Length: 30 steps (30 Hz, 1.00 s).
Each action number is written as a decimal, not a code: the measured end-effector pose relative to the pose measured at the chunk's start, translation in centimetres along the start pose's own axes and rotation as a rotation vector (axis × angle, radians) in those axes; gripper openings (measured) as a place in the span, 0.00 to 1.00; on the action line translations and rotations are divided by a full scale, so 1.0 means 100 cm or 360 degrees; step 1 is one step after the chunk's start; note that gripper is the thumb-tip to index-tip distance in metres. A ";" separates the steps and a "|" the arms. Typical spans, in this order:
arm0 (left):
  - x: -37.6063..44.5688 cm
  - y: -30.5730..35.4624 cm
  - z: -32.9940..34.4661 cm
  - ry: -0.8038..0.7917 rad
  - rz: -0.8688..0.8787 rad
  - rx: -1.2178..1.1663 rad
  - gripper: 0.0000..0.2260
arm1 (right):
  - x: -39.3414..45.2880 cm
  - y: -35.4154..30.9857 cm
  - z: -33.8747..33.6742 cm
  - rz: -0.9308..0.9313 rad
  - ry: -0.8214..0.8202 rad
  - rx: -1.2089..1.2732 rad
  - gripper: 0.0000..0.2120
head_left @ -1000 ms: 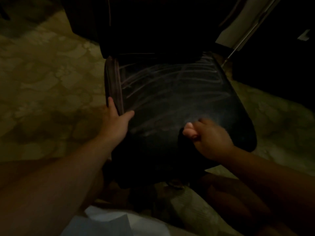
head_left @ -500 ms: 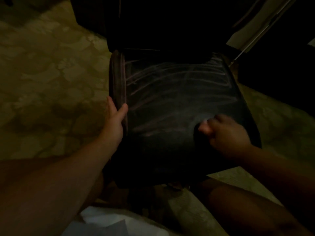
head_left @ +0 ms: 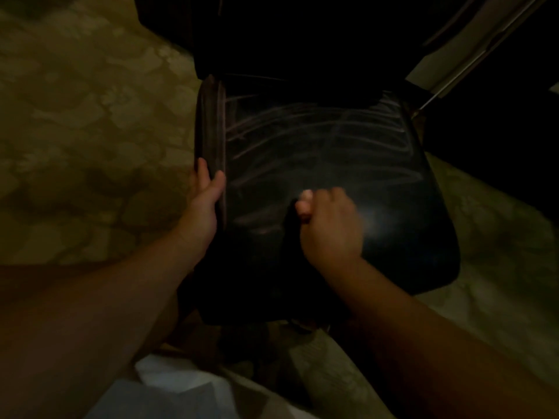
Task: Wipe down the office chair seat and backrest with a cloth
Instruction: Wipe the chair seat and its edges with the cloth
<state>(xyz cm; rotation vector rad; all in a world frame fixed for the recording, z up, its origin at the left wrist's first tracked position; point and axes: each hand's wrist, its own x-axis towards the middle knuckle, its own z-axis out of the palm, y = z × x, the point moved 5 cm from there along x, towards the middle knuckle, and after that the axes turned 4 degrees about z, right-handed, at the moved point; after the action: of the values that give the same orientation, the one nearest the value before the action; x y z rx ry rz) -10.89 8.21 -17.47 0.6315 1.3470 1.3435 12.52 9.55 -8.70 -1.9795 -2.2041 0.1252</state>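
Note:
The black office chair seat (head_left: 348,146) fills the middle of the head view, streaked with pale wipe marks. Its backrest (head_left: 287,40) rises behind it, almost lost in the dark. My left hand (head_left: 205,201) grips the seat's left edge, thumb on top and fingers around the side. My right hand (head_left: 329,225) is closed on a dark cloth (head_left: 291,234) and presses it on the middle of the seat. The cloth is barely distinguishable from the black seat.
Patterned beige floor (head_left: 90,131) lies to the left and right of the chair. A pale panel with a metal rod (head_left: 472,46) leans at the upper right. White fabric (head_left: 169,385) shows at the bottom, near my body.
My right hand swept right across the seat with the cloth, then came back left to the middle. My left hand has kept its grip on the left edge.

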 end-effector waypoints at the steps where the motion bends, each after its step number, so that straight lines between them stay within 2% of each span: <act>1: -0.001 0.001 0.000 0.0005 0.0000 -0.0019 0.47 | -0.014 -0.017 0.002 -0.0218 -0.0091 0.0094 0.12; 3: 0.001 -0.001 -0.001 0.0021 0.0029 -0.0099 0.41 | -0.038 -0.020 -0.001 -0.0647 -0.0373 0.0151 0.15; 4: 0.001 -0.002 0.000 0.0018 0.0047 -0.0110 0.39 | -0.036 -0.007 -0.005 -0.0738 -0.0431 0.0084 0.16; 5: -0.002 -0.001 0.003 0.0016 0.0051 -0.0103 0.38 | -0.026 0.009 -0.009 -0.0698 -0.0397 -0.0023 0.14; 8: -0.007 -0.004 0.002 0.0028 0.0022 0.0001 0.49 | 0.024 0.036 -0.009 0.0056 -0.0151 -0.0055 0.09; 9: -0.007 -0.004 0.002 0.0027 -0.0004 0.0024 0.51 | 0.027 0.023 -0.004 0.0135 -0.0092 0.0004 0.11; 10: -0.007 -0.004 0.002 0.0014 -0.0006 0.0012 0.51 | 0.023 0.002 0.000 0.0048 -0.0061 0.0104 0.11; 11: -0.009 -0.002 0.004 0.0002 -0.0004 -0.0017 0.50 | 0.012 -0.022 0.003 -0.0165 -0.0109 0.0197 0.11; 13: -0.011 -0.002 0.002 0.0035 -0.0020 -0.0135 0.43 | -0.025 -0.045 0.006 -0.0732 -0.0422 0.0205 0.09; 14: -0.013 -0.002 0.002 0.0015 -0.0069 -0.0175 0.40 | -0.033 -0.040 0.001 -0.0903 -0.0598 0.0147 0.06; 15: -0.013 -0.004 0.003 -0.0043 -0.0146 -0.0194 0.40 | -0.029 -0.032 -0.003 -0.0992 -0.0658 0.0053 0.06; 16: -0.010 -0.014 0.002 -0.0104 -0.0238 -0.0241 0.42 | -0.018 -0.024 -0.006 -0.0983 -0.0600 -0.0050 0.07; 18: 0.004 -0.038 -0.008 -0.0188 -0.0277 -0.0349 0.45 | 0.011 -0.023 -0.004 -0.0731 -0.0357 -0.0121 0.08; 20: -0.004 -0.023 -0.003 -0.0117 -0.0303 -0.0328 0.47 | 0.023 -0.048 0.007 -0.0460 -0.0204 0.0012 0.06; 21: -0.012 -0.009 0.002 -0.0081 -0.0317 -0.0292 0.47 | 0.017 -0.065 0.013 -0.0438 -0.0158 0.0073 0.07; 23: -0.019 0.002 0.004 -0.0109 -0.0298 -0.0328 0.41 | -0.010 -0.090 0.018 -0.0641 -0.0205 0.0157 0.09; 25: -0.018 0.001 0.004 -0.0140 -0.0368 -0.0556 0.30 | -0.028 -0.082 0.012 -0.0967 -0.0447 0.0175 0.08; 27: -0.020 0.002 0.005 -0.0125 -0.0399 -0.0557 0.27 | -0.021 -0.065 0.000 -0.1116 -0.0563 0.0055 0.07; 28: -0.020 0.002 0.007 -0.0105 -0.0410 -0.0570 0.27 | -0.010 -0.060 -0.004 -0.1052 -0.0521 0.0007 0.06; 30: -0.022 0.000 0.008 -0.0117 -0.0413 -0.0586 0.27 | 0.018 -0.066 -0.004 -0.0687 -0.0379 0.0055 0.07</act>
<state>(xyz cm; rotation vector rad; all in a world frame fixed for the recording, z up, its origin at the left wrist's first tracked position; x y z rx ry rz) -9.58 6.52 -16.59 0.2438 1.0448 1.2969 5.99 10.56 -6.97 -1.4908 -2.7005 0.3513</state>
